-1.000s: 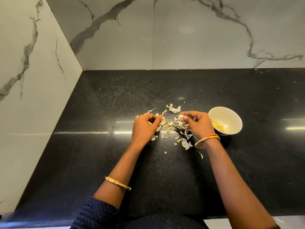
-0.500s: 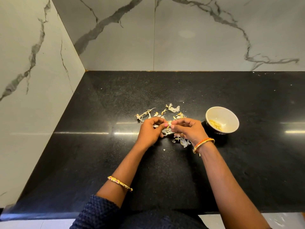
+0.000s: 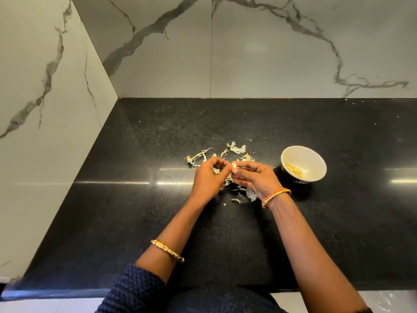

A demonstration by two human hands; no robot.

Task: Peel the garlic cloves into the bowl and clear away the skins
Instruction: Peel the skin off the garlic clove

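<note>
Right of skins (image 3: 235, 150), bowl (image 3: 316, 154) stands clear; left hand (image 3: 208, 177), right hand (image 3: 257, 177) both pinching garlic clove (image 3: 234, 165) above black counter (image 3: 135, 211).

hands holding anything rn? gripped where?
A garlic clove, pinched between the fingertips of the left hand and the right hand, one at each side. Exact contact points are too small to tell.
</note>
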